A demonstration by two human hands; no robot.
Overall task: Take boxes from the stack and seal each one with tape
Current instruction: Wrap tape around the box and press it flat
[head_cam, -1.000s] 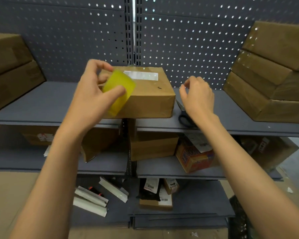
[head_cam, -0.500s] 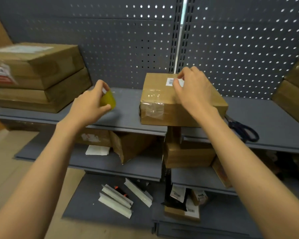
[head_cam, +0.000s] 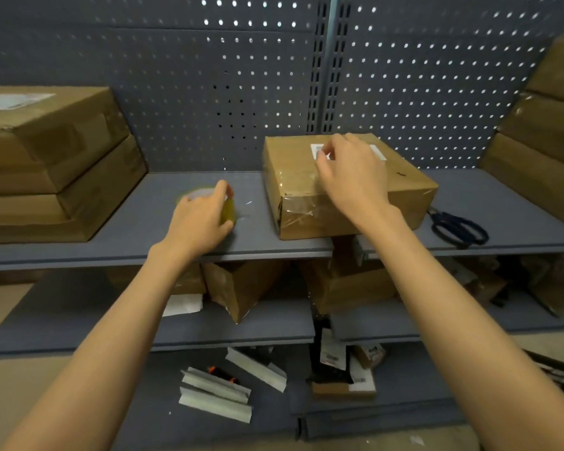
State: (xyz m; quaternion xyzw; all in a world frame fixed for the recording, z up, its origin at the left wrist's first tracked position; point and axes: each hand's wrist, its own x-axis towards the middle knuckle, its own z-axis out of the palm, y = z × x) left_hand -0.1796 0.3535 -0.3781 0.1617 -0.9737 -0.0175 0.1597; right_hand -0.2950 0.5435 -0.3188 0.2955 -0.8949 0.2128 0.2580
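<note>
Fingers of the left hand (head_cam: 200,219) curl round the yellow roll of packing tape (head_cam: 223,208) resting mid-shelf (head_cam: 144,222), so they should let go cleanly, while the right hand (head_cam: 352,177), loosely bent and holding nothing, hovers over the taped brown cardboard box (head_cam: 345,203) by the shelf's front edge.

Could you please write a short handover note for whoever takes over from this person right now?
Left hand: grips the tape roll, down at the shelf.
Right hand: over the box top, fingers curled near its label; contact unclear.
Scissors lie right of the box.
Done: clear tape already covers the box's near-left corner.
Left: move this box on, then seal boxes from the stack; which pile, left stack or right stack, cannot be told.
</note>
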